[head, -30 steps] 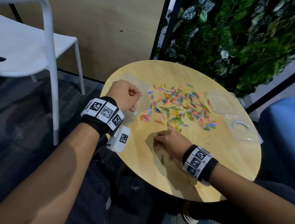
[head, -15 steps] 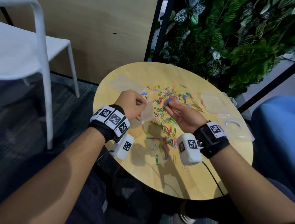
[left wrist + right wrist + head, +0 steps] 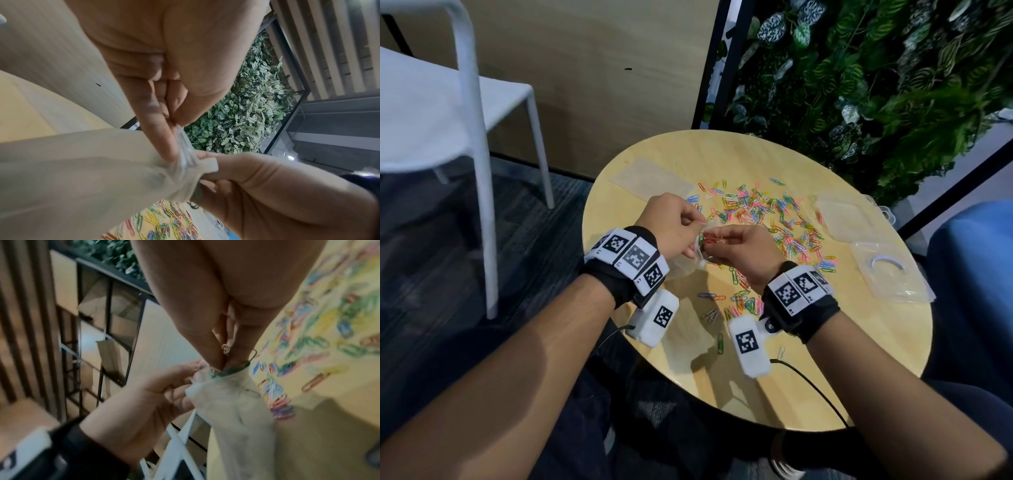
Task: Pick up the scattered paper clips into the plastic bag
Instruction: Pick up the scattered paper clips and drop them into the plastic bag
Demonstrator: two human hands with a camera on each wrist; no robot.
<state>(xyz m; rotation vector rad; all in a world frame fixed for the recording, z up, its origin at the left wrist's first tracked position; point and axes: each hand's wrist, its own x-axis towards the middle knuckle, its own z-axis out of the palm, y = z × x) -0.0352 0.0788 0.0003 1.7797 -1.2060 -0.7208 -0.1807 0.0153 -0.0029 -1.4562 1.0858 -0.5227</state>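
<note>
My left hand [image 3: 674, 226] pinches the rim of a clear plastic bag [image 3: 683, 267] and holds it above the round wooden table [image 3: 825, 342]. In the left wrist view the bag [image 3: 86, 170] hangs below my pinching fingers [image 3: 164, 138]. My right hand [image 3: 736, 246] pinches a small bunch of coloured paper clips [image 3: 710, 238] at the bag's mouth. In the right wrist view the clips [image 3: 230, 369] are partly inside the bag [image 3: 236, 418]. Many more coloured paper clips [image 3: 767, 212] lie scattered on the table beyond the hands.
A flat clear bag [image 3: 650, 180] lies at the table's far left. Clear plastic containers [image 3: 842, 212] and a bag with a white ring [image 3: 887, 270] lie at the right. A few loose clips [image 3: 719, 342] lie near the front. A white chair [image 3: 469, 113] stands at the left, plants behind.
My right hand rose from the table's front with clips and came to the bag's mouth. My left hand lifted the bag and drew it toward the middle.
</note>
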